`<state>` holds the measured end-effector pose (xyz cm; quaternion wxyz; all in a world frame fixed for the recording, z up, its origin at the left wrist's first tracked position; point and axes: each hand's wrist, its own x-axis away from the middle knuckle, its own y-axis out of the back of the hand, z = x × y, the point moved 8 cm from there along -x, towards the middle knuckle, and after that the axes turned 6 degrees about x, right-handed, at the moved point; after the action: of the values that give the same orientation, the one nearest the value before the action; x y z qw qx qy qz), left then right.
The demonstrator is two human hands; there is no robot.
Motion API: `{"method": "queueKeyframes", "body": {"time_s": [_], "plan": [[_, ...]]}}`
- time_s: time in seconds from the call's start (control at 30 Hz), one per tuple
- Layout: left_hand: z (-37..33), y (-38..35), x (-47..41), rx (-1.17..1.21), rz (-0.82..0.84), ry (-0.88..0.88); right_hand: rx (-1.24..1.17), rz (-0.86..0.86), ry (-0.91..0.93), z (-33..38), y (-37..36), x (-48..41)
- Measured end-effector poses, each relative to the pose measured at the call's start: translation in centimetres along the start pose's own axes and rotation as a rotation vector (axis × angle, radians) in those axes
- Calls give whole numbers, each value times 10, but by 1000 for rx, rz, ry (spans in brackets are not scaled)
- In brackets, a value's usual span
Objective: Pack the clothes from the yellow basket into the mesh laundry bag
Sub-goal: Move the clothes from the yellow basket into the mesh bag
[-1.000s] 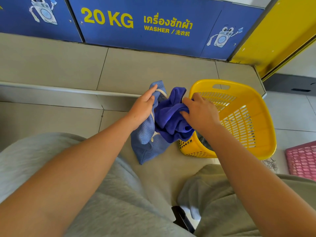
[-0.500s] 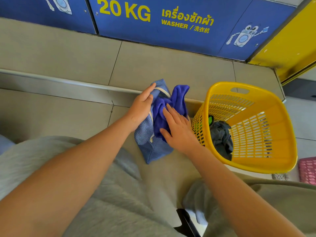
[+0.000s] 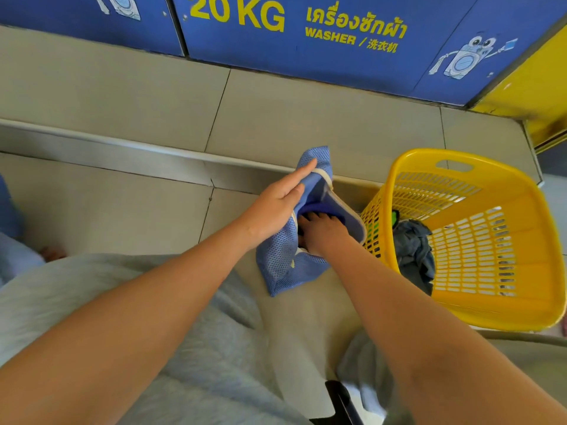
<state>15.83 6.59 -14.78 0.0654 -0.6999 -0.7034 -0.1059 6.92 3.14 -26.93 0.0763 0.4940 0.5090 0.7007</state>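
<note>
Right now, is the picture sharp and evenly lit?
Head view: daylight is even; mesh laundry bag and yellow basket are sharp; the right hand sits in the bag's shade; grey clothing at the bottom looks soft.

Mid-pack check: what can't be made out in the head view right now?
- Right hand fingertips: buried inside the mesh laundry bag; grip unclear.
- Purple cloth: mostly hidden by hand and bag wall.
- Left hand thumb: behind the bag rim.
- Yellow basket floor: covered by grey garment; remaining count unknown.
</note>
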Motion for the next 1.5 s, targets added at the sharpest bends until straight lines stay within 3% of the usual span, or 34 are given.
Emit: {"method": "queueKeyframes", "body": {"time_s": [0.2, 0.4, 0.5, 0.67, 0.77, 1.1, 1.37, 1.5], "plan": [[9, 12, -13, 20, -112, 39, -212, -137, 91, 11, 27, 41], [2, -6, -21, 11, -120, 34, -328, -626, -28, -37, 95, 117], [0, -19, -24, -3, -127, 49, -347, -764, -111, -76, 104, 140], [-5, -38, -27, -24, -125, 8, -366, -659, -370, -154, 68, 151], [-3, -46, -30, -20, -98, -1, -382, -489, -470, -185, 25, 141], [6, -58, -54, -50, -79, 19, -292, 125, -453, -229, -84, 55], [16, -64, -66, -32, -51, 70, -251, 72, -300, -208, -80, -11], [20, -59, -66, -18, -62, 87, -265, 110, -387, -204, -100, -25]]}}
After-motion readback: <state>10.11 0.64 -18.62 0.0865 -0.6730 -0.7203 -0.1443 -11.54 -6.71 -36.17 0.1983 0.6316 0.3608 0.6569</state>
